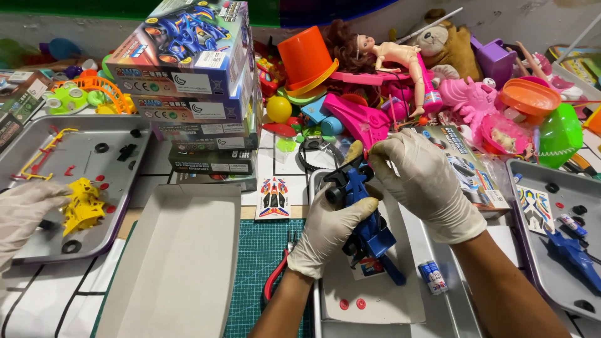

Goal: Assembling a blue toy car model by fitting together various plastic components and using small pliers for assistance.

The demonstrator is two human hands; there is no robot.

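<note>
At centre of worktop, over the grey metal tray [451, 313]: left hand [328, 231], gloved, clenched around blue toy car chassis [369, 231], held tilted above the tray. Right hand [422, 181], gloved, pinching at the chassis top end near a black wheel [335, 194]. Advisable: keep the lower grip firm, apply fingertip pressure squarely, avoid twisting thin plastic. Just beside, on tray: two small batteries [433, 277]; red-handled pliers [275, 281] on green cutting mat [263, 263]. Left: open white box lid [175, 263], another person's gloved hand [25, 213] by yellow part [81, 203] in second tray. Beyond: stacked kit boxes [194, 81], orange hat [305, 59], doll [388, 53], mixed toys.
</note>
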